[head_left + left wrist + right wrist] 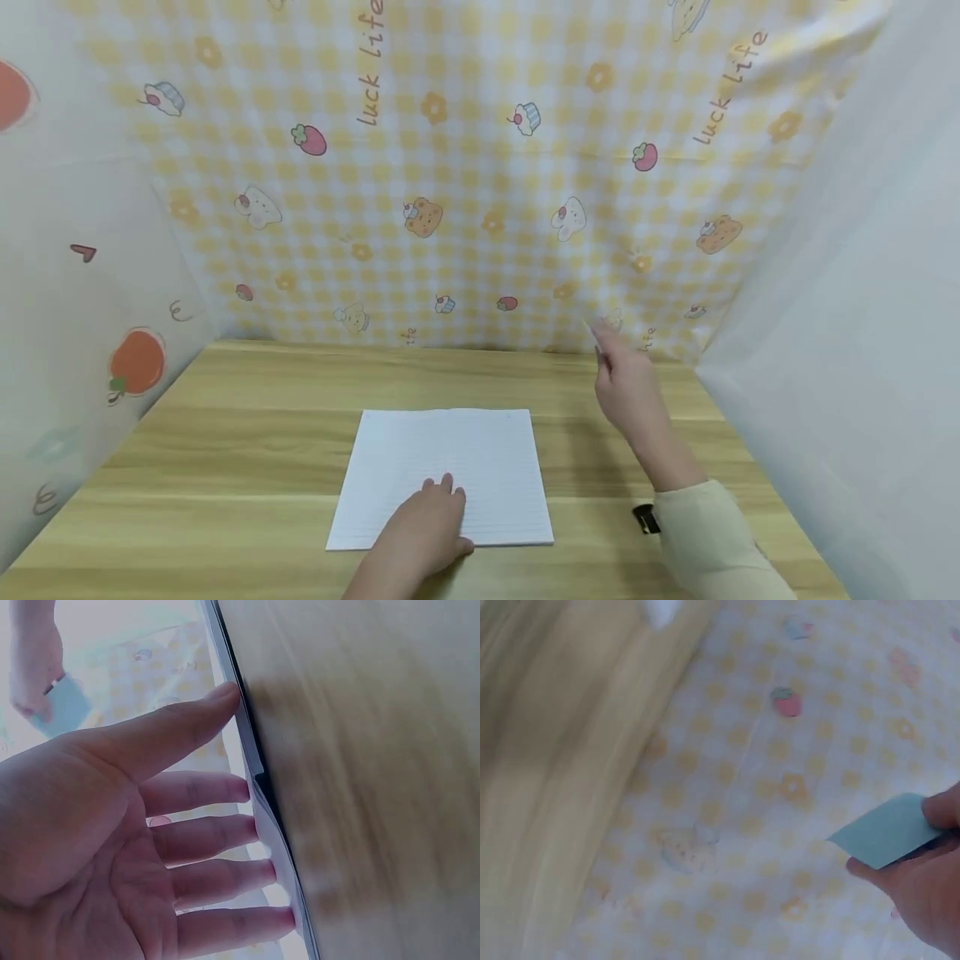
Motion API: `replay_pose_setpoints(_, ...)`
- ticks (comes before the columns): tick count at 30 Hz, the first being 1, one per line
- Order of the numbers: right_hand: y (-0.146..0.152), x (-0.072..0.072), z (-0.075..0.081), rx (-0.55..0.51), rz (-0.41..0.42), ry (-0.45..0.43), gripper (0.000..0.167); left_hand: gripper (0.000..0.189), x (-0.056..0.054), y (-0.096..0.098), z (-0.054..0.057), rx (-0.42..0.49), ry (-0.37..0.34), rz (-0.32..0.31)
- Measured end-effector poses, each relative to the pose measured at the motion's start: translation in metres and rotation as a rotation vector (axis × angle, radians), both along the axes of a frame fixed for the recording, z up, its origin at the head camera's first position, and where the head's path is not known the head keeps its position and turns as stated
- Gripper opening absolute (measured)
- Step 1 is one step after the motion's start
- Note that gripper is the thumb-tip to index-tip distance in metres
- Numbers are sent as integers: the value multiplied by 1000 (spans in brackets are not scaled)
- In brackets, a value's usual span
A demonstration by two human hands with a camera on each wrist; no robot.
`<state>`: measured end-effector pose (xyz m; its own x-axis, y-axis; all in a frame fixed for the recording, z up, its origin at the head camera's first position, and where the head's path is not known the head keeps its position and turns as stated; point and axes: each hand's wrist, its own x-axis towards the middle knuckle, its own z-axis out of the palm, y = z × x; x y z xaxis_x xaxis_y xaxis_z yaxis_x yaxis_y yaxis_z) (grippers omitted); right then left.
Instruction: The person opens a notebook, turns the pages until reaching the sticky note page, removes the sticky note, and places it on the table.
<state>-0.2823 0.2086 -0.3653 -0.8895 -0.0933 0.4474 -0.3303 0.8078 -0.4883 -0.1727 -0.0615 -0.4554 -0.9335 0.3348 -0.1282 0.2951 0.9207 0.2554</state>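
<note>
An open lined notebook (pixel 480 467) lies on the wooden table in the head view. My left hand (pixel 429 525) rests on its lower middle, fingers extended over the pages and thumb by the near edge. The left wrist view shows the straight fingers of my left hand (pixel 142 832) touching the paper. Raised over the table's far right side, my right hand (pixel 633 387) pinches a thin, pale teal square like a sticky note (pixel 889 829). A dark strip shows under the teal square in the right wrist view; what it is I cannot tell.
The wooden table (pixel 225 450) ends at a yellow checked cloth (pixel 465 175) hanging behind it. Pale sheets close in the left side (pixel 90 192) and the right side (pixel 847 358). A small black item (pixel 646 518) shows beside the right sleeve (pixel 712 542).
</note>
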Motion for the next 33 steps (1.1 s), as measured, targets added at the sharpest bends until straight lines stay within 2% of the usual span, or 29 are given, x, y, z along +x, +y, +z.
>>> replay_pose_setpoints(2, 5, 3, -10, 209, 33, -49, 46, 69, 1, -2, -1, -1, 2, -2)
replay_pose_setpoints(5, 11, 9, -31, 412, 79, -189, 49, 68, 2, -3, -1, 6, -7, -4)
replay_pose_setpoints(7, 15, 13, -45, 498, 108, -255, 51, 69, 2, -3, -2, 9, -14, -2)
replay_pose_setpoints(11, 18, 22, -65, 593, 131, -356, 47, 71, 2, -3, -1, 4, -21, 1)
replay_pose_setpoints(14, 18, 25, -75, 611, 144, -403, 45, 71, 2, -5, 0, -1, -14, 1)
replay_pose_setpoints(21, 20, 35, -93, 658, 187, -386, 37, 70, 2, -5, -1, 0, -18, -11)
replay_pose_setpoints(24, 21, 39, -95, 666, 193, -397, 31, 69, 1, -5, -2, -7, -16, -17)
replay_pose_setpoints(25, 21, 40, -95, 667, 195, -404, 36, 68, 1, -5, -2, -10, -15, -17)
replay_pose_setpoints(29, 20, 45, -93, 609, 203, -482, 74, 69, 0, -5, -2, -16, -6, -16)
replay_pose_setpoints(33, 29, 49, -94, 517, 215, -558, 82, 68, 0, -4, 0, -12, -1, -15)
